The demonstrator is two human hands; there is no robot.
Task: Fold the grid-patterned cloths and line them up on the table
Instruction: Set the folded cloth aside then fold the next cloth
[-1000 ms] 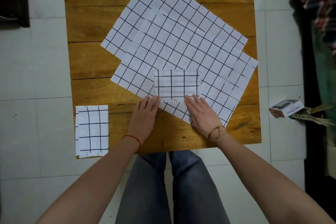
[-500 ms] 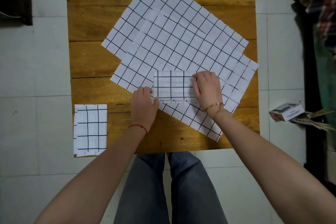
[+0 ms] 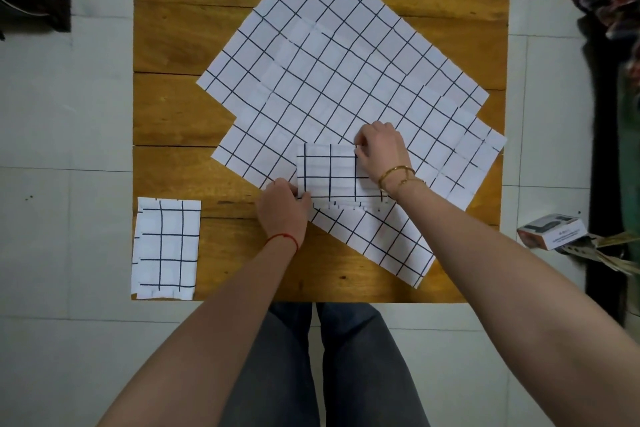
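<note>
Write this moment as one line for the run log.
left hand: grips cloth | right hand: pinches cloth | folded cloth: table corner

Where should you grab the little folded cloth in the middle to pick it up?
Probably by its two short ends, one from each side. The half-folded cloth lies flat and wider than tall on the unfolded cloths, so its ends are easy to pinch. The left hand holds its near-left corner, and the right hand grips its far-right end.

Bare forearms are being shown; a red string bracelet [image 3: 282, 238], thin gold bangles [image 3: 398, 174] and grey trousers [image 3: 332, 364] are being worn.
</note>
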